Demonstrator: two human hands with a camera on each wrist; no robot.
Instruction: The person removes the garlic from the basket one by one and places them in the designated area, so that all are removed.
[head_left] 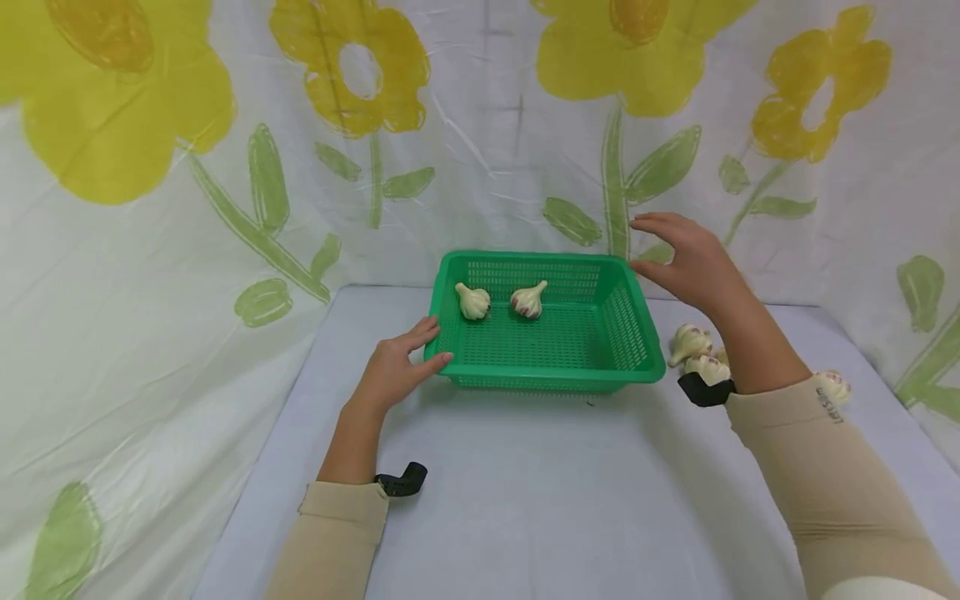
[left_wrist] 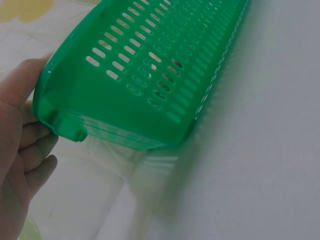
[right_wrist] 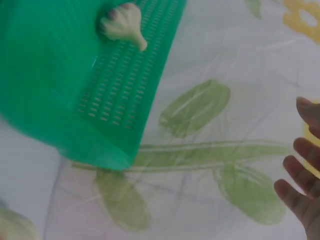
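Observation:
A green plastic basket (head_left: 555,373) with slotted walls stands in the middle of the head view. Two garlic bulbs (head_left: 474,302) (head_left: 528,301) lie inside it, toward the back left. My left hand (head_left: 393,367) grips the basket's left rim, the thumb against the rim and the other fingers partly hidden behind it in the left wrist view. Beyond the basket's back right corner, my right hand (head_left: 693,262) is raised with fingers spread and nothing held. In the right wrist view that hand (right_wrist: 307,170) is apart from the basket (right_wrist: 112,160).
Several more garlic bulbs (head_left: 690,343) lie on the white table (head_left: 540,500) right of the basket, partly behind the right forearm. One bulb (head_left: 832,387) sits farther right. A flower-printed sheet (head_left: 480,183) hangs behind and at the sides.

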